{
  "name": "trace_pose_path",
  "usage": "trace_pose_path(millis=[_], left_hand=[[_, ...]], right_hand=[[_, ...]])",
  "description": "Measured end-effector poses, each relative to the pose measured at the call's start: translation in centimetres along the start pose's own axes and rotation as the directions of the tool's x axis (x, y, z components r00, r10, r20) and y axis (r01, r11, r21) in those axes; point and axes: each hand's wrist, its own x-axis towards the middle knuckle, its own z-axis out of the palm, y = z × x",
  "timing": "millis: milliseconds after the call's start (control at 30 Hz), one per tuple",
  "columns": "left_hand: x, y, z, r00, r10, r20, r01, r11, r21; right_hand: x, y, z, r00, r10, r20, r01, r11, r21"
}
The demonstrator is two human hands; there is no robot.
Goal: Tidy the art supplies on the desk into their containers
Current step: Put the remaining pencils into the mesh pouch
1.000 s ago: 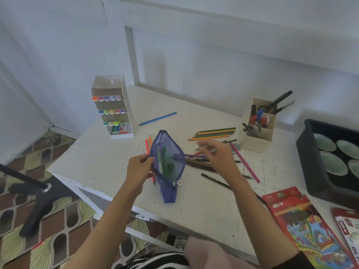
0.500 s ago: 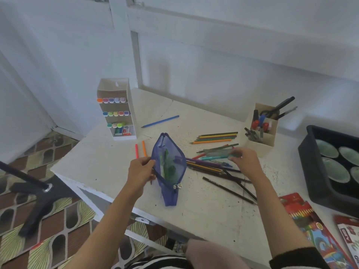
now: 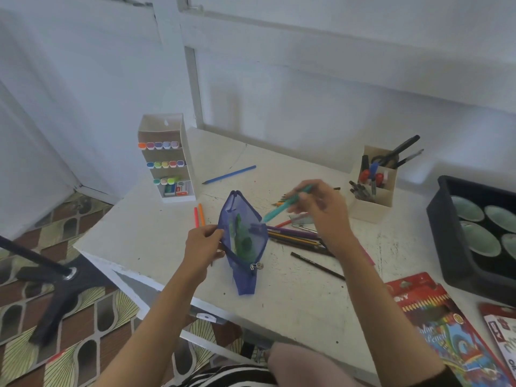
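Note:
A blue mesh pencil pouch stands unzipped on the white desk, with green things showing inside. My left hand pinches the pouch's left rim and holds it wide. My right hand grips a teal pen above the desk; the pen slants down with its tip close to the pouch's right rim. Several loose coloured pencils lie right of the pouch, partly under my right hand. Two orange-red markers lie left of it, and a blue pencil lies farther back.
A white tiered marker rack stands at the back left. A cardboard pen holder with scissors and pens is back right. A black tray of pale dishes sits far right. Red coloured-pencil boxes lie at the near right. A black stand is on the floor.
My right hand picked the teal pen out of the pencil pile, lifted it and swung its tip toward the pouch mouth. My left hand kept its hold on the pouch rim.

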Motion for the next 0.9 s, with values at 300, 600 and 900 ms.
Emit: trace_pose_path(millis=[300, 600, 900], left_hand=[[0.0, 0.0, 0.0, 1.0, 0.011, -0.008, -0.011, 1.0, 0.018], [-0.1, -0.1, -0.1, 1.0, 0.005, 0.001, -0.005, 1.0, -0.001], [-0.1, -0.1, 0.0, 1.0, 0.004, -0.006, -0.004, 1.0, 0.002]], right_hand=[[-1.4, 3.0, 3.0, 0.874, 0.149, 0.462, 0.075, 0.899, -0.431], [1.2, 9.3, -5.7, 0.9, 0.409, -0.149, -0.331, 0.418, -0.846], [0.7, 9.5, -6.7, 0.901, 0.407, -0.153, -0.351, 0.473, -0.808]])
